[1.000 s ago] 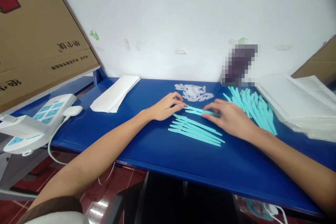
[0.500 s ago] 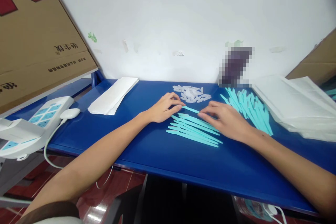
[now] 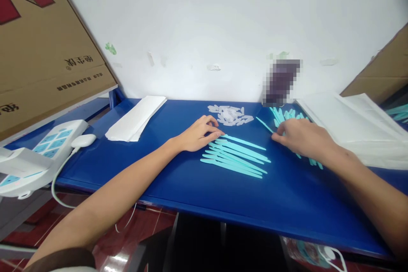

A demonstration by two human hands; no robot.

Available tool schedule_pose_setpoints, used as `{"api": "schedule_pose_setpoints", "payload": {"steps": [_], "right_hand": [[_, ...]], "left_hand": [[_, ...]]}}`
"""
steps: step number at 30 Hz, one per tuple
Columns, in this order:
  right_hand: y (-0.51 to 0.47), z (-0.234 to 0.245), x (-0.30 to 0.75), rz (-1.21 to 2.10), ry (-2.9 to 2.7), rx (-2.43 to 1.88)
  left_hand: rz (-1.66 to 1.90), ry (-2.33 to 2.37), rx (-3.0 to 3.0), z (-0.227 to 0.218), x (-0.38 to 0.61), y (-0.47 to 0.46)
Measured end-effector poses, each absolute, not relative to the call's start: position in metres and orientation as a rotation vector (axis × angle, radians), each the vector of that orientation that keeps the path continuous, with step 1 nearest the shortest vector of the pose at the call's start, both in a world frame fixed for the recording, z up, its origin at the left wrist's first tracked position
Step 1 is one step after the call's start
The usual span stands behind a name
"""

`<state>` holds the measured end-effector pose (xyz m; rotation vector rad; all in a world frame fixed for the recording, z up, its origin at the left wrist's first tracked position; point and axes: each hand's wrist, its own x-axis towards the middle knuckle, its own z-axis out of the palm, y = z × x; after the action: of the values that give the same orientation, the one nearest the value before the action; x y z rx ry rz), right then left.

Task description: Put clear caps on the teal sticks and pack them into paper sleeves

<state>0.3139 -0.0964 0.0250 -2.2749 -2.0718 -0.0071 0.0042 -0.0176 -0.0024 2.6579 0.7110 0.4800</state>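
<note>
Right hand pinches a stick; left hand, grip unclear, at the row's ten o'clock, could skew it by a nudge.

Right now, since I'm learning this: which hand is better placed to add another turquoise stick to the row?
Likely the right hand: it appears to hold a stick near the pile; the left hand touches the row.

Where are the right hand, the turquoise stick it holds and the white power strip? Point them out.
Right hand (image 3: 296,137): head view, back of the hand.
Turquoise stick (image 3: 264,125): head view, length beyond the fingertips.
White power strip (image 3: 56,139): head view, socket face.
</note>
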Motion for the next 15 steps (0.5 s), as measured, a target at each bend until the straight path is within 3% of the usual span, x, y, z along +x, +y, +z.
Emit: {"api": "schedule_pose_setpoints", "payload": {"steps": [4,9,15], "right_hand": [[-0.096,0.025,0.312,-0.097,-2.074,-2.225],[-0.091,0.014,0.301,-0.241,-2.24,-1.754],[-0.093,0.001,0.284,0.036,-2.423,-1.519]], "left_hand": [[0.669,0.768,2.546,-0.004,0.006,-0.016],[1.04,1.011,2.325,-0.005,0.003,-0.003],[1.085,1.23,2.283,-0.008,-0.003,0.007]]}}
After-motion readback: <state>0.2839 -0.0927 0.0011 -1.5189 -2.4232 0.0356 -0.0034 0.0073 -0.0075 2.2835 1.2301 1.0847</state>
